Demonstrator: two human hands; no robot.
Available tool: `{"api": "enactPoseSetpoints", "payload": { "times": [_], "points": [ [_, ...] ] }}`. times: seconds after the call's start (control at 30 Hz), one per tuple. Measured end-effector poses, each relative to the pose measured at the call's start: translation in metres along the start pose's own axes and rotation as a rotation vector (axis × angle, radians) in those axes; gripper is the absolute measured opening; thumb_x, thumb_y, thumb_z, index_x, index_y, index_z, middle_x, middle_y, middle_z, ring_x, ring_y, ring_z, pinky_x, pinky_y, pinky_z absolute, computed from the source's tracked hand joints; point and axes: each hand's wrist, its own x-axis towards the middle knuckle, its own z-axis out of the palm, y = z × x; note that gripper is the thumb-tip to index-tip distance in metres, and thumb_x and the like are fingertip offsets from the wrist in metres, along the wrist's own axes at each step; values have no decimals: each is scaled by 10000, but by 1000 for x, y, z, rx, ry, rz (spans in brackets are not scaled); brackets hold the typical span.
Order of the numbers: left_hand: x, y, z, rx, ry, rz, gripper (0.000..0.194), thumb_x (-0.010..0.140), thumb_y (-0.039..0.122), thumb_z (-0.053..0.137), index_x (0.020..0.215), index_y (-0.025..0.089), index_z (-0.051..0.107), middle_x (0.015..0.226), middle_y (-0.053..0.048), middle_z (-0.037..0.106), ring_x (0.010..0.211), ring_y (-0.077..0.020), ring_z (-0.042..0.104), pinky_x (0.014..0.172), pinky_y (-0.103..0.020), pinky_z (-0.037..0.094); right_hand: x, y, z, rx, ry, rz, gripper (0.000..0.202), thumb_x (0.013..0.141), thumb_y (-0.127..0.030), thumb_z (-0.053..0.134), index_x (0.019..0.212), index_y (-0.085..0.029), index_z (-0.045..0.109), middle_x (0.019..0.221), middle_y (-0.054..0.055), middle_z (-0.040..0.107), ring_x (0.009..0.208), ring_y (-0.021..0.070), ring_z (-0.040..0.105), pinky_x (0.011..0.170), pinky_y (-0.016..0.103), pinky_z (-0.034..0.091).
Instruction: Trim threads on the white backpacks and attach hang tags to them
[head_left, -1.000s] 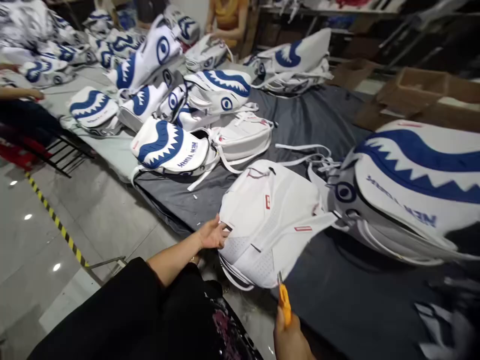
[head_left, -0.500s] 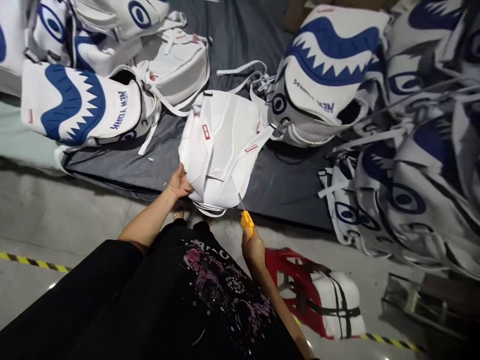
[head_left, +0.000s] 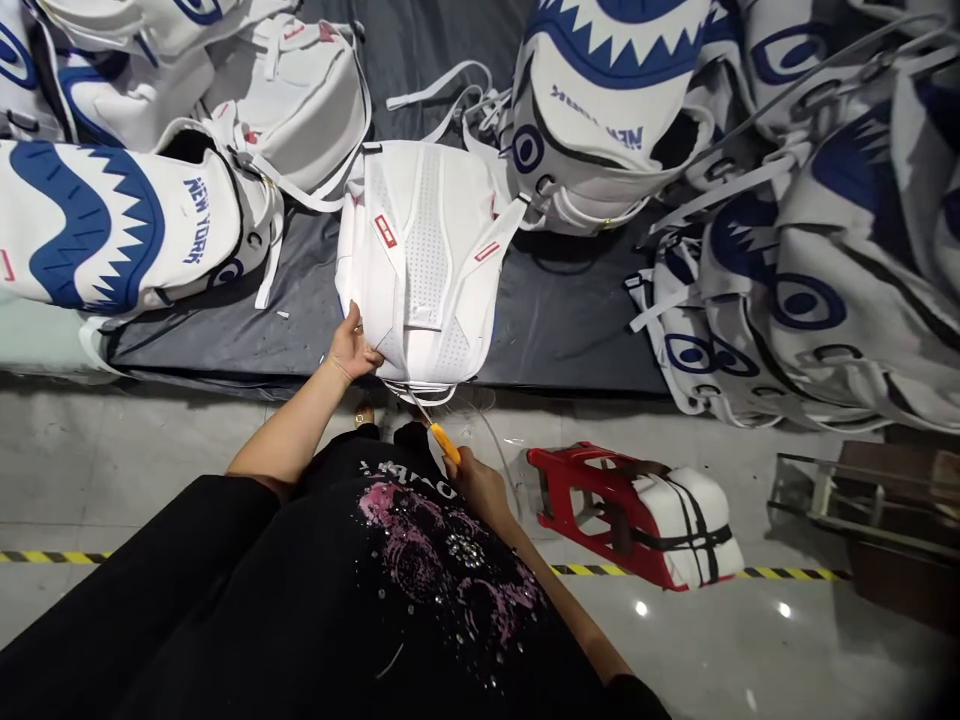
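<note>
A white backpack (head_left: 469,300) lies back side up at the front edge of the dark-covered table, its shoulder straps showing small red labels. My left hand (head_left: 354,348) grips its lower left edge, thumb raised and the other fingers partly hidden by the bag. In my right hand (head_left: 478,483) are yellow-handled thread snips (head_left: 445,441). Their thin metal tip points up and left at the bag's bottom edge, by the white piping. Whether the blades touch the bag, I cannot tell.
White backpacks with blue shark mouths lie to the left (head_left: 97,225) and right (head_left: 615,110) on the dark table cover (head_left: 570,340). More bags (head_left: 810,310) are piled at far right. A red stool (head_left: 600,500) with a white padded top lies on the tiled floor.
My right hand has brought the snips left and lower, from the bag's right corner to the middle of its bottom edge. My left hand keeps its hold. The view has shifted.
</note>
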Motion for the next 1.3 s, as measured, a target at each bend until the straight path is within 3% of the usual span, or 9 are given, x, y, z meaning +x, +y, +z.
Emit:
{"api": "enactPoseSetpoints", "payload": {
  "times": [0.23,0.37,0.53,0.6,0.83,1.07,1.17,1.23,1.3],
  "points": [
    [1,2,-3,26,-17,-30,564,963,665,404,813,169,625,618,-38,660,416,-114,532,312,-165,281,18,-11,-9,-72,-65,146,316,1054,-406,367,1091,-154,554,898,135,725,813,237,700,625,275,342],
    [1,7,-4,37,31,-60,517,954,636,458,767,179,614,584,-31,646,380,-110,509,298,-173,308,15,-2,-7,-4,-51,137,305,1043,-377,370,1082,-153,572,903,129,722,825,234,696,640,274,359],
    [1,10,-6,48,30,-73,491,953,615,480,830,170,646,656,-57,690,414,-118,555,292,-172,321,-17,32,-4,224,110,95,411,1020,-426,278,1067,-144,572,799,110,691,737,245,662,644,291,387],
    [2,11,-7,47,33,-72,471,950,609,494,847,178,655,692,-58,705,445,-129,589,291,-169,317,-17,39,-5,291,204,132,453,1007,-446,239,1052,-140,571,773,112,675,722,253,649,639,299,396],
    [-6,7,-4,48,97,-17,464,951,592,500,823,173,653,713,-64,716,447,-134,600,269,-163,292,47,29,-24,348,236,132,413,995,-415,260,1037,-145,570,843,141,688,793,275,650,654,306,390],
    [-10,0,6,109,203,116,433,941,566,522,769,177,603,615,-31,645,368,-100,494,270,-157,233,69,38,-29,269,243,90,376,1011,-381,285,1054,-168,592,864,111,700,797,251,654,656,296,398],
    [-16,-3,8,412,337,246,391,933,534,526,816,169,601,660,-36,635,390,-97,470,305,-173,266,71,44,-31,245,225,65,348,1017,-368,306,1036,-178,597,855,96,702,785,236,658,640,286,392],
    [-28,-12,9,678,484,427,343,904,510,565,941,173,620,799,-68,667,525,-141,575,384,-203,382,71,49,-33,239,216,38,323,1017,-346,317,1038,-185,596,877,91,706,801,230,663,642,279,397],
    [-41,-31,8,915,595,650,392,860,457,639,1153,199,598,1084,-119,678,866,-224,677,603,-277,538,73,54,-35,242,203,12,311,1017,-334,325,1060,-184,594,891,89,708,816,230,668,644,277,403]
  ]
}}
